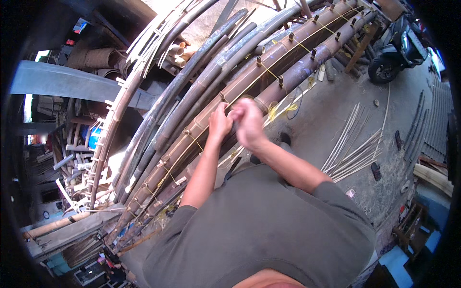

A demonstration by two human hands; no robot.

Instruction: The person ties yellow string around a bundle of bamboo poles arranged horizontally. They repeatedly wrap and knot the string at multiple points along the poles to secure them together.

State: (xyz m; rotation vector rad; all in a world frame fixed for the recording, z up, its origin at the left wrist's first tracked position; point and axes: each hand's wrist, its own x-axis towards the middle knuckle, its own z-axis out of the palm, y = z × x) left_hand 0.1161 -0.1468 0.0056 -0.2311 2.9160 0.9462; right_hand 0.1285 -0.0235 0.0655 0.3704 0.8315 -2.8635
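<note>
My left hand [220, 123] and my right hand [250, 126] are close together in front of me, above two long bamboo poles. The left fingers are closed at the edge of the brown nearer-left pole [284, 52]. My right hand is curled and slightly smeared by motion; what either hand pinches is hidden. Short upright pegs [282, 81] stand along both poles, and thin yellow strips [272, 73] run along and across them. Just right of my right hand, loose yellow strands [272, 114] hang by the purple-stained right pole [300, 70].
Several dark poles [201, 91] lie stacked beyond on the left, near a curved pegged pole [116, 103]. A grey beam [67, 79] juts in at left. Thin bamboo strips [357, 144] lie on the floor at right. A motorbike [391, 50] stands at the far right.
</note>
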